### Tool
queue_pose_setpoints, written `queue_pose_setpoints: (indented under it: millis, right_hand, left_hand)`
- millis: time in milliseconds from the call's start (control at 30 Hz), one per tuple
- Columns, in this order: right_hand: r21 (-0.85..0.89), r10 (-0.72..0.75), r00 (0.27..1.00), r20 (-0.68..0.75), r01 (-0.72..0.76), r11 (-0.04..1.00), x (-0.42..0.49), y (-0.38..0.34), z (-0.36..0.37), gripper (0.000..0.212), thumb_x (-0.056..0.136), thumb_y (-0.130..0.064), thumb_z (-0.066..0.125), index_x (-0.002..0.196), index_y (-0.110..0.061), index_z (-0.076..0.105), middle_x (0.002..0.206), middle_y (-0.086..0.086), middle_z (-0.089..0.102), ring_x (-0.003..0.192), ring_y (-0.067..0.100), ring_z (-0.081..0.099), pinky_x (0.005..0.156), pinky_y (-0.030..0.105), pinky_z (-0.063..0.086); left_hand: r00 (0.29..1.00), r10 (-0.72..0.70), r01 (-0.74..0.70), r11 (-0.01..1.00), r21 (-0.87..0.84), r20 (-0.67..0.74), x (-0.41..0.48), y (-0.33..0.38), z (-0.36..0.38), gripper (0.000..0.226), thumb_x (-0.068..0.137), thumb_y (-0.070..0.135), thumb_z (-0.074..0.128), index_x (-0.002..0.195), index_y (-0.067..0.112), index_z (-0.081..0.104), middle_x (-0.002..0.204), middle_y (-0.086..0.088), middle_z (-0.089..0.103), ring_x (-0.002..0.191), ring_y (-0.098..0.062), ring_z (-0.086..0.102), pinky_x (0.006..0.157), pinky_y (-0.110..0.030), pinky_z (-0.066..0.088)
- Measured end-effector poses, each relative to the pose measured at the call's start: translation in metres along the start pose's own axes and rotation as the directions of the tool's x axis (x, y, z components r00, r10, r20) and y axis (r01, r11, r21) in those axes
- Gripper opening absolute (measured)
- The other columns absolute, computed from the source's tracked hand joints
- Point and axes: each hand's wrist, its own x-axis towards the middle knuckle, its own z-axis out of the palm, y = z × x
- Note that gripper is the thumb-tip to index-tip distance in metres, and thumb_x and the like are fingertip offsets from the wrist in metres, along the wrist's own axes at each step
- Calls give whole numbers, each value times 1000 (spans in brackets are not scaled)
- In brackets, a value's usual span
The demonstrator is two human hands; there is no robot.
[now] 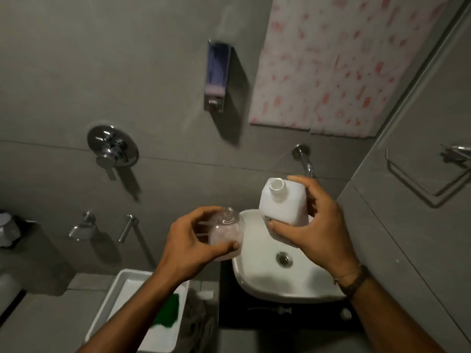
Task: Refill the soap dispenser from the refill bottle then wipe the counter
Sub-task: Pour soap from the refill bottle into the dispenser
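Above the white basin (257,281), at centre frame: refill bottle (283,205), white, cap off, mouth up, clasped by the right hand (313,225) at 3 o'clock. Soap dispenser bottle (226,231), clear, open-necked, gripped by the left hand (188,245) at 9 o'clock of the refill bottle. White tray (122,289) with green pad (168,314) at 7 o'clock. Pump head (277,310) lying on dark counter (229,314) at 6 o'clock.

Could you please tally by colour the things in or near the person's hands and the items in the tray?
White: 2, the refill bottle and the tray
Clear: 1, the dispenser bottle
Green: 1, the scrub pad
Total: 4
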Motion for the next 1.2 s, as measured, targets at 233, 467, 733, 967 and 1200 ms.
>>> queue_pose_setpoints:
  millis: [233, 467, 733, 967, 1200]
  right_hand:
    - [-289, -248, 963, 108, 269, 919, 46, -60, -13, 74, 56, -30, 81, 125, -40, 54, 118, -19, 65, 98, 5, 62, 79, 25, 56]
    - [-489, -349, 917, 196, 399, 776, 63, -87, -8, 74, 58, -30, 79, 126, -42, 51, 116, -17, 65, 98, 15, 64, 68, 20, 44]
    - [-574, -394, 890, 228, 450, 684, 67, -98, -2, 72, 66, -25, 83, 131, -39, 54, 122, -11, 66, 102, 20, 63, 80, 33, 54]
    - [-580, -428, 875, 225, 473, 663, 68, -106, 2, 69, 67, -20, 84, 129, -36, 56, 118, -6, 68, 100, 24, 63, 83, 42, 57]
    - [-597, -444, 865, 231, 487, 638, 65, -111, 5, 68, 66, -16, 86, 127, -31, 60, 118, -2, 69, 101, 26, 64, 86, 42, 54]
  left_hand:
    - [995, 55, -53, 998, 23, -82, 13, 62, -38, 71, 44, 58, 102, 111, 48, 78, 102, 23, 82, 92, -2, 79, 74, -22, 65]
    - [993, 20, -16, 999, 30, -114, 9, 88, -48, 76, 45, 57, 99, 115, 34, 83, 102, 15, 84, 91, -4, 80, 76, -30, 68]
    - [992, -32, 37, 999, 38, -122, 8, 91, -57, 86, 45, 62, 97, 122, 29, 81, 107, 12, 84, 94, -5, 80, 78, -34, 69]
    - [991, -45, 50, 998, 43, -124, 8, 89, -61, 85, 45, 65, 96, 122, 31, 81, 110, 13, 83, 96, -6, 79, 79, -32, 69]
    - [990, -49, 56, 997, 46, -136, 6, 90, -65, 85, 46, 63, 97, 122, 29, 81, 109, 12, 83, 96, -7, 80, 79, -35, 70]
